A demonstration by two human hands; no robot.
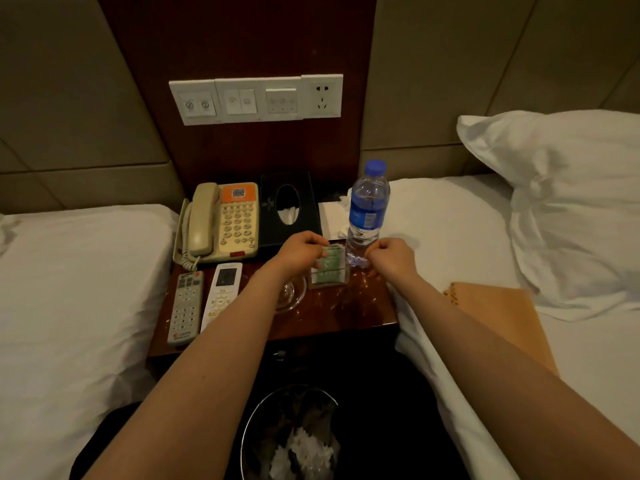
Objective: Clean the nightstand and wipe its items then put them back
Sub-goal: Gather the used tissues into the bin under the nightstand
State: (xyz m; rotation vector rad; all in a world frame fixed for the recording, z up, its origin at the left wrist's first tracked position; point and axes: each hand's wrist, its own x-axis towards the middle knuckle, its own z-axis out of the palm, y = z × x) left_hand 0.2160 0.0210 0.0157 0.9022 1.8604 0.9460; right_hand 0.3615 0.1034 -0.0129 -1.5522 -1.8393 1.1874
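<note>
My left hand [304, 251] pinches the green packets [328, 266], I think to lift them off the crumby nightstand [360, 317] for wiping. My right hand [393, 258] is curled beside the water bottle [367, 209]; I cannot tell if it holds anything.

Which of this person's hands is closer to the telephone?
Left. The left hand is just right of the telephone, fingers on the green packets; the right hand is farther off, past the water bottle.
</note>
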